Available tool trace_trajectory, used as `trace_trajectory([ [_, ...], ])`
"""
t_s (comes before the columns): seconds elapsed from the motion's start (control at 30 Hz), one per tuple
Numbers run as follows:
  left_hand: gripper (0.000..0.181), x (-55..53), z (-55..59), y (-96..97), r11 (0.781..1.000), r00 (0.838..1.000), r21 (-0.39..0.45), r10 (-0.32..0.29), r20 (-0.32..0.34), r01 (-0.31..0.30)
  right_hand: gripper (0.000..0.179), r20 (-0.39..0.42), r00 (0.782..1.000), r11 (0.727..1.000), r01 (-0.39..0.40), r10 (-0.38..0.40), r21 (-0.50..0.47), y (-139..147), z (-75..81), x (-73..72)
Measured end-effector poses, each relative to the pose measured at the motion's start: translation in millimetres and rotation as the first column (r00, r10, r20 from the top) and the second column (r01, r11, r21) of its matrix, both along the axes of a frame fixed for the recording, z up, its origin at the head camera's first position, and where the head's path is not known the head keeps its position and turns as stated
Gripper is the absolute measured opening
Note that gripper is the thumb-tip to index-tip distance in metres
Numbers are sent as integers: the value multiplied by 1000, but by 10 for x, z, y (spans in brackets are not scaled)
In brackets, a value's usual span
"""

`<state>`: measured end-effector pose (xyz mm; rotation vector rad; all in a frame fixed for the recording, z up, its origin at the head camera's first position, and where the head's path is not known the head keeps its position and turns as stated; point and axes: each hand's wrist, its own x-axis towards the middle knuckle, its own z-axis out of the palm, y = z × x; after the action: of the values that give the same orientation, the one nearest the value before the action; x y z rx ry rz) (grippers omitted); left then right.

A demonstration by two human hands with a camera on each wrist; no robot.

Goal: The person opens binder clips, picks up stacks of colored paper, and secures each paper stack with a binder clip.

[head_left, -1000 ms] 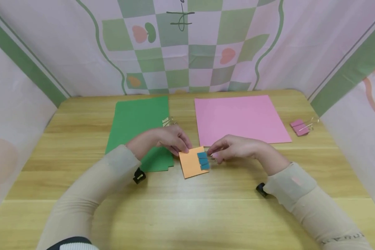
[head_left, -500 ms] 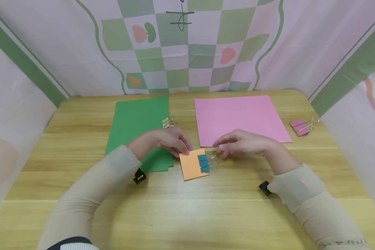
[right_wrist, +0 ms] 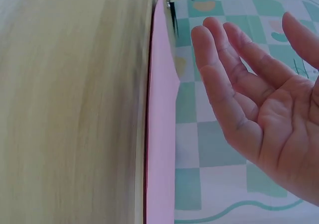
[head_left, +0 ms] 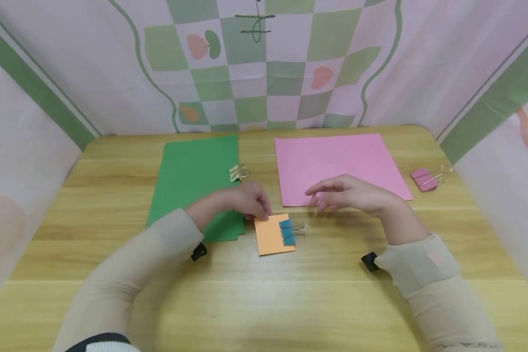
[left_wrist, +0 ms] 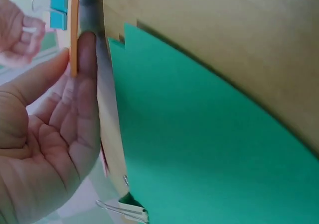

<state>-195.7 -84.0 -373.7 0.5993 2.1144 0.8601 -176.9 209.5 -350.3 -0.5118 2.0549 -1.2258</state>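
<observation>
Orange pad [head_left: 268, 239] is over the middle of the tabletop [head_left: 264, 298], with a blue binder clip [head_left: 287, 232] clamped on its 3 o'clock edge and the wire handles poking out that way too. Of the 2 hands, the left hand [head_left: 249, 199] is up at the pad's 11 o'clock corner, pinching it, thumb on 1 face and fingers on the other. Can't really tell if any of the pad touches the wood. The right hand [head_left: 349, 195] is off at 2 o'clock from the pad, loose and a bit spread, just air between the fingers, near the 6 o'clock edge of a pink sheet [head_left: 343, 161].

Green paper [head_left: 193, 171] lies between 10 and 11 o'clock from the pad, with a cream binder clip [head_left: 234, 174] on its 3 o'clock edge. Past the pink sheet's 3 o'clock side there's a pink binder clip [head_left: 424, 179], handles aimed around 2. Checkered cloth [head_left: 286, 102] hangs at 12 o'clock behind everything.
</observation>
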Motion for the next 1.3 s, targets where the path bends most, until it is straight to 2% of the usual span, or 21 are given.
trace_trajectory([
  [0.17, 10, 44, -2, 43, 999, 995, -3, -42, -92, 42, 44, -27, 999, 999, 17, -18, -31, 35, 7, 14],
  [0.33, 12, 74, 9, 57, 998, 984, -20, -57, -168, 54, 44, -71, 995, 995, 58, -64, -77, 105, 21, 23],
  [0.57, 11, 176, 38, 81, 992, 966, -111, -78, -247, 52, 44, -68, 990, 983, 116, -127, -141, 276, 75, 43],
  [0.8, 11, 295, 64, 103, 979, 934, -184, -142, -328, 84, 39, -60, 987, 971, 135, -150, -196, 361, 111, 48],
  [1.0, 7, 372, 70, 107, 961, 914, -275, -145, -379, 39, 37, -67, 984, 969, 151, -167, -197, 425, 134, 66],
  [1.13, 7, 389, 59, 110, 957, 905, -289, -134, -405, 12, 39, -82, 981, 970, 158, -176, -187, 482, 151, 80],
  [1.27, 12, 376, 66, 127, 961, 878, -275, -156, -452, 30, 40, -115, 976, 967, 161, -186, -199, 561, 182, 79],
  [1.3, 14, 372, 66, 132, 963, 867, -268, -167, -470, 40, 39, -124, 975, 965, 157, -185, -210, 587, 193, 83],
])
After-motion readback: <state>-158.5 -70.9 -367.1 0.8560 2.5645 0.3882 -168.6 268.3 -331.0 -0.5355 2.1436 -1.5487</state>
